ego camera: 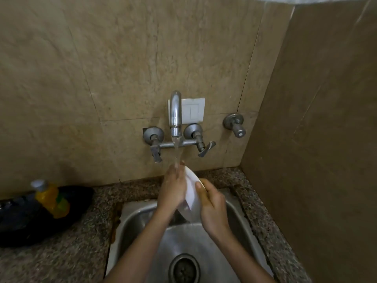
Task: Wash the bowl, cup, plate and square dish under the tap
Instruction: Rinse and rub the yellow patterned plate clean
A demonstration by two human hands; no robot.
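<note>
A white plate stands nearly on edge over the steel sink, right under the running tap. My right hand grips the plate's right rim, thumb on its near face. My left hand lies flat against the plate's left face, fingers up in the stream of water. The bowl, the cup and the square dish are not in view.
A yellow bottle of dish soap stands in a black tray on the speckled counter at the left. A tiled wall closes the right side. Two tap handles and a separate valve stick out of the back wall.
</note>
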